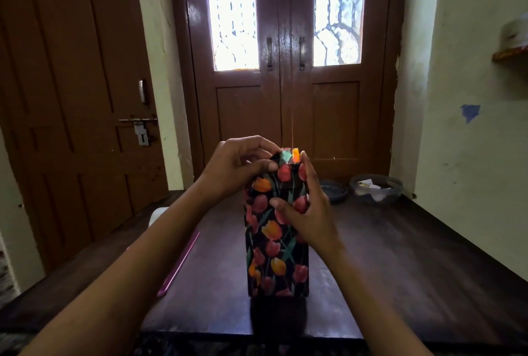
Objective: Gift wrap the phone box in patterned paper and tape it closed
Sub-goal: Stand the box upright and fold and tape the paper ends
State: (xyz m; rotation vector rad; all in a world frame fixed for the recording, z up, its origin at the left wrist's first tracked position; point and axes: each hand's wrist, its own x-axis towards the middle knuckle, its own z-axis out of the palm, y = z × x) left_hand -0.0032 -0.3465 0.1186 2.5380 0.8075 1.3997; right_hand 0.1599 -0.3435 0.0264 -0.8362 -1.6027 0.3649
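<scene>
1. The box (275, 244), wrapped in black tulip-print paper (271, 230), stands upright on its short end at the near middle of the table (400, 255).
2. The left hand (234, 167) has curled fingers and pinches the paper at the box's top left corner, thumb on the near face.
3. The right hand (310, 213) grips the box's right edge: the thumb presses the near face and the fingers wrap the far side, with one finger reaching up to the top right corner.
4. At the top, loose paper stands up between the two hands and is lit from behind.
5. A pink strip (180, 261) lies along the table's left edge, well apart from the box.
6. A dark bowl (334, 190) and a clear bowl (377, 188) sit at the far right, by the door (283, 98).
7. Bare tabletop stretches to the right of the box and between the box and the strip.
</scene>
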